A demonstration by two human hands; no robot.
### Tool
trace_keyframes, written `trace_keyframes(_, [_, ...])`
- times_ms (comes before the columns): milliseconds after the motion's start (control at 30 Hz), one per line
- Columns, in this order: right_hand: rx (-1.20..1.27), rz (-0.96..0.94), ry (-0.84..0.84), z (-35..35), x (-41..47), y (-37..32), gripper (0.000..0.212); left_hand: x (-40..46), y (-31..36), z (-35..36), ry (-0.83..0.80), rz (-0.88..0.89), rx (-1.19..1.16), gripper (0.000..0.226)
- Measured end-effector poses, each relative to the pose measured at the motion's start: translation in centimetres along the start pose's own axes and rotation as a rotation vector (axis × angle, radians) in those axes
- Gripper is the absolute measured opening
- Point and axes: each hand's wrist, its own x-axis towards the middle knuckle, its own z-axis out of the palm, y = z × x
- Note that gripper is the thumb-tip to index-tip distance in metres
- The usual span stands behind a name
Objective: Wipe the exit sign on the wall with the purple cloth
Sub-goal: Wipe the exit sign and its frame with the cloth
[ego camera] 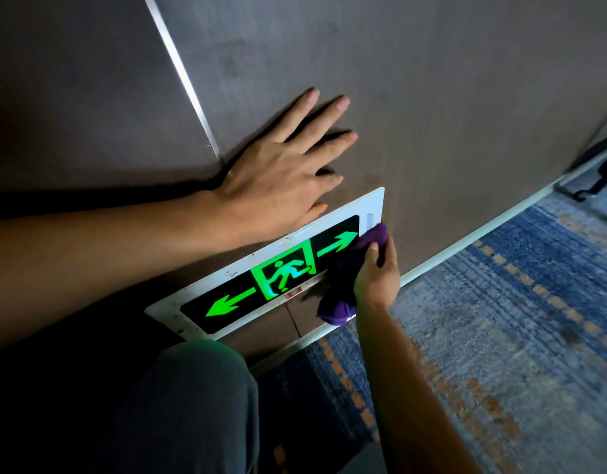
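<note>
Purple cloth bunched in the right hand, pressed against the right end of the exit sign, over the tip of the right-pointing green arrow and the white frame beside it. Gripped with fingers curled shut around the wad, thumb on top, probably so the pressure lands on one small patch. Loose tail of cloth hanging down past the sign's lower edge.

Sign mounted low on the wall, just above the skirting, glowing green: running figure in the middle, an arrow to each side. Frame speckled with dark marks along its upper and left edges, so likely plenty left to wipe.

Left hand spread flat and open on the wall just above the sign, holding nothing, thumb near the frame's top edge; most likely a brace for balance while crouching. Knee in grey trousers low in view, close to the sign's lower left corner.

Blue patterned carpet running along the base of the wall. Metal strip slanting up the wall at upper left.

Hidden: lower right corner of the sign, behind cloth and hand. Small red label under the figure too small to read. Dark object at the far right edge cut off and unclear. Left side of the scene deep in shadow.
</note>
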Motion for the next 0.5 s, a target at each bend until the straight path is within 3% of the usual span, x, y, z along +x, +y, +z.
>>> trace_keyframes(167, [0.040,-0.084,0.028,-0.2,-0.6,-2.5,0.045,0.0,0.0,0.0,0.007,0.005,-0.015,0.051])
trace_keyframes(367, [0.034,-0.180,0.070,-0.2,-2.0,-5.7,0.047,-0.4,-0.3,0.5,0.140,0.015,-0.139,0.043])
trace_keyframes(500, [-0.004,-0.219,0.041,-0.2,-4.0,-6.9,0.048,-2.0,-0.4,0.4,0.089,0.038,-0.132,0.048])
